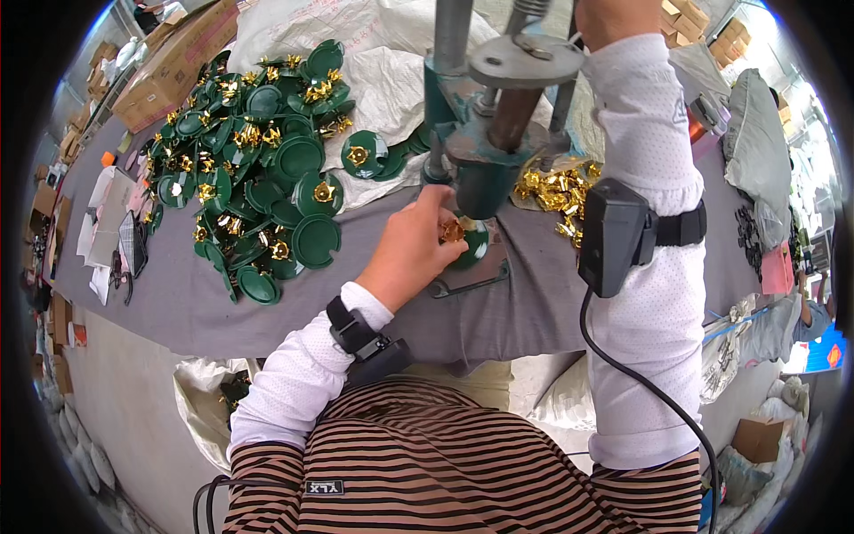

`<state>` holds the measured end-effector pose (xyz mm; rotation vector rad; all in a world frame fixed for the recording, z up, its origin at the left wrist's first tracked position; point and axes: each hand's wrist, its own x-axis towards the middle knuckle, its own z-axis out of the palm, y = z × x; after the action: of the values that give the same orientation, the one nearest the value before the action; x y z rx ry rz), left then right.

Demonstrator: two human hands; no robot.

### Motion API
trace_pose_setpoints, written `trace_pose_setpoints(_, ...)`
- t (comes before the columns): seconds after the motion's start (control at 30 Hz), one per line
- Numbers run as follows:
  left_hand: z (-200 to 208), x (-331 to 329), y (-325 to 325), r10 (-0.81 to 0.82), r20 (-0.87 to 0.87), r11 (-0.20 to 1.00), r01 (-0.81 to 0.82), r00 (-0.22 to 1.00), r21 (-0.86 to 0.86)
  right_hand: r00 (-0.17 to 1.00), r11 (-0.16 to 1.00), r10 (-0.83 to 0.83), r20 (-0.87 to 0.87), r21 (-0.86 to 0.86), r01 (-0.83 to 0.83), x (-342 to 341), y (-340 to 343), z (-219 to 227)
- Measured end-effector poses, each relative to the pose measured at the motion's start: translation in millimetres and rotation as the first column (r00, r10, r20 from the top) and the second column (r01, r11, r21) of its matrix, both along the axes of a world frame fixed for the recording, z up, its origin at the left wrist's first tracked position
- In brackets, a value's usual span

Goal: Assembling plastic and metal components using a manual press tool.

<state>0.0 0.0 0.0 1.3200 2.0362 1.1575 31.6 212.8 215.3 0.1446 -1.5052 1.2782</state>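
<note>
While my L grip [411, 249] pinches the gold piece [452, 231] by the green disc [478, 246] under the press [481, 182], I'd centre it 1st, then withdraw; R grip [616, 18] is cropped up top, can't tell its state.

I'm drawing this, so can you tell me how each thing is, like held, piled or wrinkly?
Left hand: holding a gold piece
Right hand: raised, partly cut off
Press: upright, over a green disc
Green discs: piled, many with gold pieces on
Gold heap: loose
Grey cloth: spread out, wrinkled
</note>
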Motion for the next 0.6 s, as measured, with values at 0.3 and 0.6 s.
trace_pose_setpoints(0.3, -8, 10, 1, 0.060, -0.071, 0.998, -0.059, 0.996, 0.016, 0.881, 0.825, -0.470, -0.056, 0.328, 0.461, 114, -54, -50)
trace_pose_setpoints(0.6, -21, 8, 3, 0.075, -0.139, 0.996, -0.067, 0.987, 0.064, 0.941, 0.944, -0.314, 0.129, 0.152, 0.294, 218, -125, -200)
